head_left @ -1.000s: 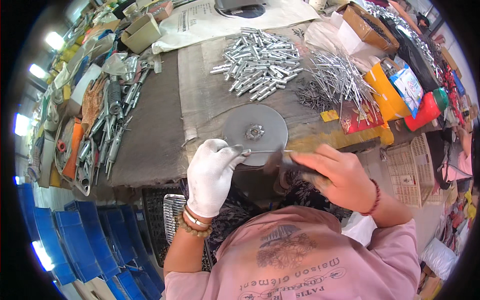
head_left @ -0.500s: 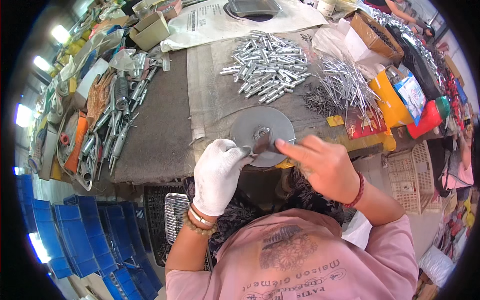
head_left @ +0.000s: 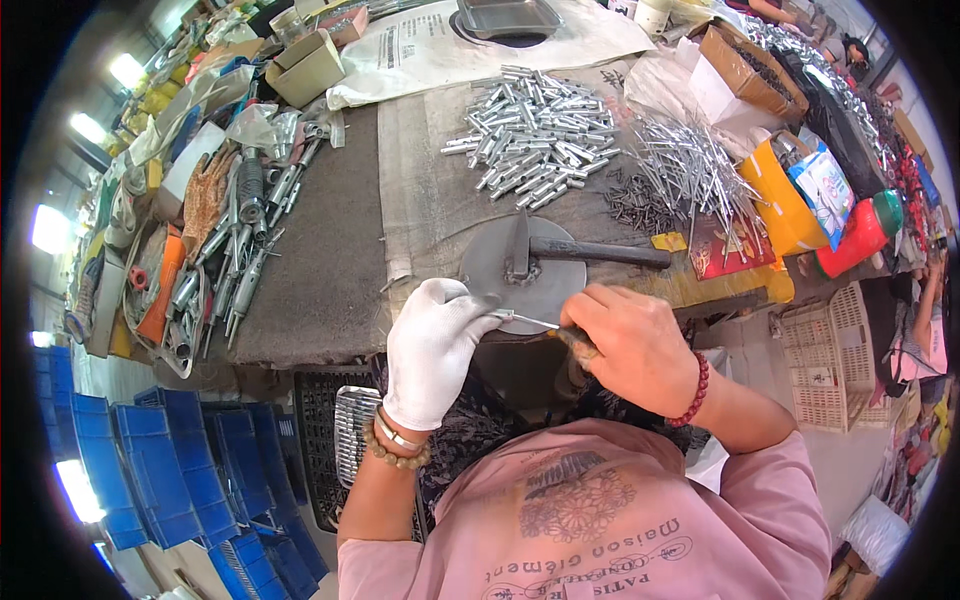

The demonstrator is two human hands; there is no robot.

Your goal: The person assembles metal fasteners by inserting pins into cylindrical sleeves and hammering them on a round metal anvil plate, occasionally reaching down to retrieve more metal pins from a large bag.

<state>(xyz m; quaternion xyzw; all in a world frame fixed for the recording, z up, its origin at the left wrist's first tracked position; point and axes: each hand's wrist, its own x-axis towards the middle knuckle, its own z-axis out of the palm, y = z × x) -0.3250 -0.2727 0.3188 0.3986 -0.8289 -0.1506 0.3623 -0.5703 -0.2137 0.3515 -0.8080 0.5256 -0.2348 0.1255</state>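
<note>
My left hand (head_left: pixel 432 345), in a white glove, is closed with its fingertips pinching a small silver metal piece (head_left: pixel 503 313); the glove hides most of it. A thin metal rod (head_left: pixel 535 321) runs from that piece to my bare right hand (head_left: pixel 638 350), whose fingers are closed around the rod's other end. Whether the rod sits inside the piece or only touches it, I cannot tell. Just beyond my hands, a hammer (head_left: pixel 600 253) lies with its head on a round grey metal plate (head_left: pixel 485 262), its dark handle pointing right.
Silver metal tubes (head_left: pixel 540 130) are heaped beyond the plate. To their right lie thin rods (head_left: pixel 690 165) and small dark metal parts (head_left: pixel 640 202). Tools (head_left: pixel 245 220) crowd the table's left side. Blue bins (head_left: pixel 165 460) stand lower left; a cream crate (head_left: pixel 820 345) is at the right.
The hammer, held blurred in my right hand over the plate, now lies on it. My right hand has come down close to my left and grips the rod's end.
</note>
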